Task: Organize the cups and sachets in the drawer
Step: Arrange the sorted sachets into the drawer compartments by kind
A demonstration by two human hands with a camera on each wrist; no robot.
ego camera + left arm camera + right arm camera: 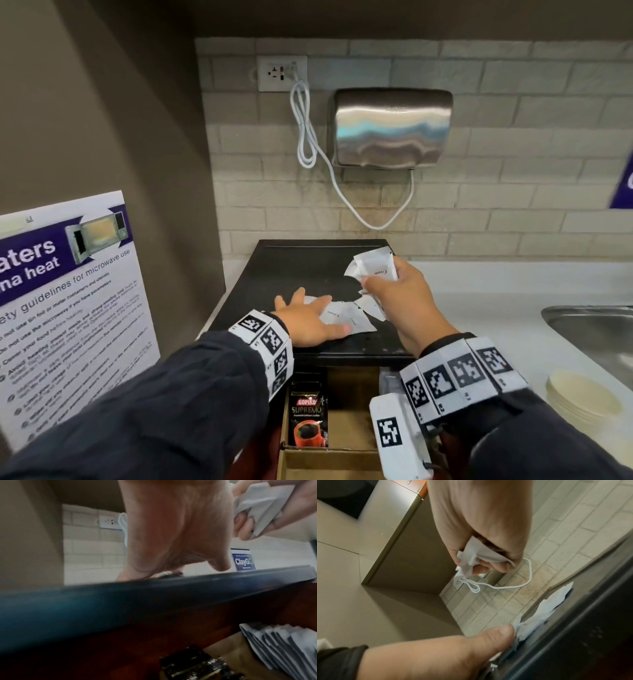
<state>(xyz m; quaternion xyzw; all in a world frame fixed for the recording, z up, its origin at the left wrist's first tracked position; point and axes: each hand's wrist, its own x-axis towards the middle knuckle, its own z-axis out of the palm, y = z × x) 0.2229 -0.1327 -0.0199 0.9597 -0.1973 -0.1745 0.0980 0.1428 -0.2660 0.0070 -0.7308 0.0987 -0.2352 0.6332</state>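
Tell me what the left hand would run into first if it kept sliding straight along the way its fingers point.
The left hand lies flat on the loose white sachets atop the black tray. Its fingers point away toward the tiled wall; the tray's far rim probably comes first, though depth is unclear.

White creamer sachets (346,317) lie scattered flat on black tray (308,260).

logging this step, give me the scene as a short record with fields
left hand: flat, fingers spread, pressing loose sachets on black tray
right hand: grips a bunch of white sachets above the tray
drawer: open below, holds coffee sachet
counter right: stacked lids, sink
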